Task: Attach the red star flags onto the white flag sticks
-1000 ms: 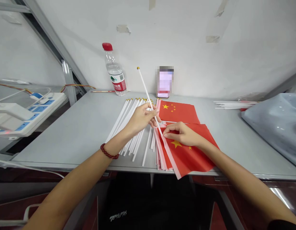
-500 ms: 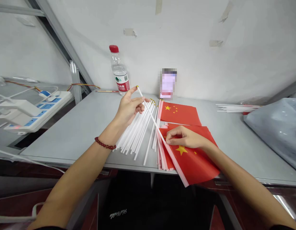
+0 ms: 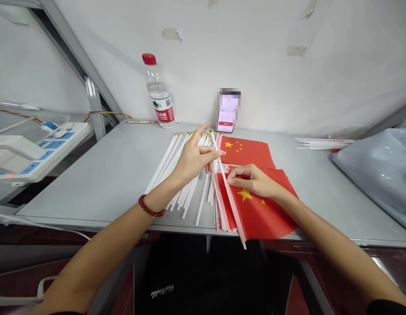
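Flag (image 3: pixel 268 218) between right-hand fingers (image 3: pixel 242 183)

- My bare left forearm (image 3: pixel 120 234) reaches forward and inward from the lower left, its wrist (image 3: pixel 171 186) running nearly straight into my bare left hand (image 3: pixel 193 159).
- That hand's index finger (image 3: pixel 201 130) points forward, extended, while its thumb (image 3: pixel 210 156) stretches rightward, pinching toward another fingertip.
- My bare right forearm (image 3: pixel 321 227) slants inward from the lower right.
- My bare right hand (image 3: pixel 255 180), slightly nearer me, pinches its thumb against a bent index finger.
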Demonstrator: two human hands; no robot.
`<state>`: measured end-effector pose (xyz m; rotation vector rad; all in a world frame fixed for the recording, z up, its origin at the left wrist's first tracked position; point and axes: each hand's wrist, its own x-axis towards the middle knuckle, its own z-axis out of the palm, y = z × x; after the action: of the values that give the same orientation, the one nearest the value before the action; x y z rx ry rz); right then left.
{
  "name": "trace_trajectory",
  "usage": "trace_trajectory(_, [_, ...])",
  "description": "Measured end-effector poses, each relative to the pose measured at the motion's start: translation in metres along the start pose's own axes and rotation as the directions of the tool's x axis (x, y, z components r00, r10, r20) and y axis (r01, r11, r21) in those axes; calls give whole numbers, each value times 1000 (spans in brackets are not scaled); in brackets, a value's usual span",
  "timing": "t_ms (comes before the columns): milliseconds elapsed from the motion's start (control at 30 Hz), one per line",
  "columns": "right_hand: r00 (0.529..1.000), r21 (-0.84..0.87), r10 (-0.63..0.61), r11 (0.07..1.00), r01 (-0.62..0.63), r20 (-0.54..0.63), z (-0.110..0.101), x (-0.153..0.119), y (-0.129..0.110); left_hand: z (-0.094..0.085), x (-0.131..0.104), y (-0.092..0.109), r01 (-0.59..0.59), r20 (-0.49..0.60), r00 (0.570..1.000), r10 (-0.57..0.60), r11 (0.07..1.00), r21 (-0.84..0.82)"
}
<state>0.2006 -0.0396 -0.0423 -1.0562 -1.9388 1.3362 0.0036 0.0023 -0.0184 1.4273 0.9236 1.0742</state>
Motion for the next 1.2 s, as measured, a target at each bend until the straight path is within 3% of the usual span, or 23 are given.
trace_trajectory(133, [1000,3,-4,1000,4,4,1,0,1,-1,1,-2,11,50,999,-12,1000,22])
trace_trajectory(233, [998,17,8,1000,-7,-69,2,1,2,-3,3,-5,64,145,987,-65,998,10])
trace_trajectory(300, [987,13,25,1000,-23,-158,0,1,3,-4,3,-7,141,254,957,-139,990,9])
trace_trajectory(400, [956,11,18,1000,-15,-292,-4,2,3,-5,2,-8,221,434,873,-222,974,54])
trace_trajectory(500, [924,53,16,999,5,-383,-7,3,2,-6,0,-7,243,475,845,-246,968,69])
trace_trajectory(600, [874,168,82,986,-1,-479,-10,4,1,-6,-1,-5,296,474,830,-294,952,74])
trace_trajectory(733, [773,353,207,935,23,-600,-24,5,4,-5,-2,-3,324,588,708,-392,920,223])
trace_trajectory(833, [689,372,246,928,37,-682,-39,5,10,-6,-1,-1,262,624,670,-401,915,306])
trace_trajectory(900, [605,230,188,973,-9,-773,-48,4,15,-8,-1,-1,232,611,687,-393,916,328])
trace_trajectory(933, [547,91,101,995,-46,-831,-52,4,18,-9,0,-1,224,589,707,-390,915,337])
trace_trajectory(1000, [432,-249,-169,959,-135,-886,-55,4,23,-10,2,-3,207,503,776,-382,906,368])
trace_trajectory(1033, [398,-394,-303,903,-170,-866,-56,4,24,-11,3,-5,197,439,817,-373,897,395])
trace_trajectory(1067, [394,-498,-401,848,-182,-827,-55,4,25,-10,4,-8,192,371,854,-364,884,425])
trace_trajectory(1100, [422,-559,-453,812,-169,-785,-53,4,25,-10,5,-11,189,307,884,-353,870,455])
trace_trajectory(1133, [476,-587,-467,798,-137,-745,-51,4,24,-8,6,-14,186,252,906,-341,854,486])
trace_trajectory(1200, [639,-599,-434,799,-52,-635,-44,4,23,-5,8,-19,159,158,943,-292,815,557])
